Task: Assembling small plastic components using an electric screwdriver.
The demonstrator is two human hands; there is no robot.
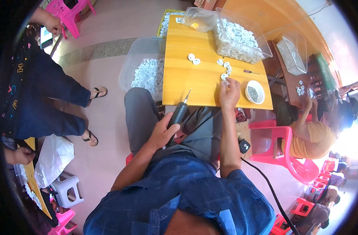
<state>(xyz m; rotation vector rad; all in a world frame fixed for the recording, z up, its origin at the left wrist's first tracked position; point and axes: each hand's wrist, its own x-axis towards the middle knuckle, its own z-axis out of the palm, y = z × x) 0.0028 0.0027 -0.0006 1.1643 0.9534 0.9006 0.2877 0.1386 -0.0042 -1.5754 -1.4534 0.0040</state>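
My left hand (164,131) is wrapped round a dark electric screwdriver (179,114), held over my lap with its metal bit pointing up and away. Over the near edge of the yellow table (186,83), my right hand (230,94) pinches a small white round plastic part (225,83), partly hidden by the fingers. Just beyond it lie several similar white parts (226,65) in a loose row. Two more white discs (193,59) rest farther left on the tabletop. A white bowl (249,98) of small metal screws stands right of my right hand.
A small screwdriver (251,72) lies beyond the bowl. Clear bins of white parts stand on the table (241,58) and beside it (126,70). A clear plastic bag (200,19) sits at the back. One person stands at left; another sits at right by a pink chair (280,147).
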